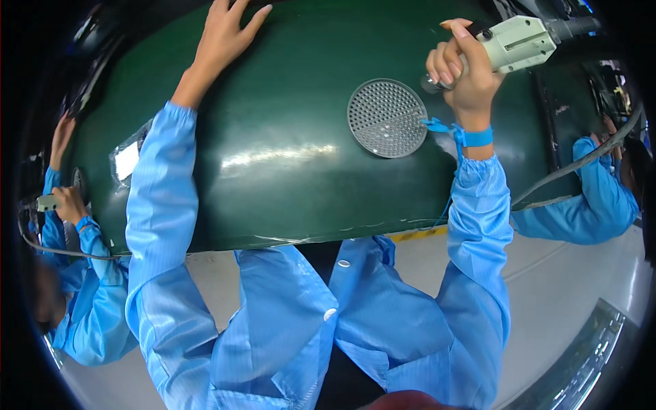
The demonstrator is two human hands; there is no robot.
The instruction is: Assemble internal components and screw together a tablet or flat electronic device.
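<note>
Up at the right, my right hand [466,68] is closed around a pale green electric screwdriver [521,42] with a dark cord end. The tool lies crosswise, its metal tip end [435,83] pointing left past my fingers. A blue wrist strap [476,138] circles my right wrist. Just left of that wrist, a round metal dish [387,117] with a grid of small holes rests on the green work surface [287,102]; what lies in it is too small to make out. Toward the top edge my left hand [225,34] is open, thumb apart, fingertips partly cut off.
A clear plastic bag or sleeve [128,160] lies left of my left forearm. One co-worker's hand [68,203] at far left grips a pale tool; another co-worker's blue sleeve [581,205] reaches in at right. A grey cable [581,160] curves beside the right edge.
</note>
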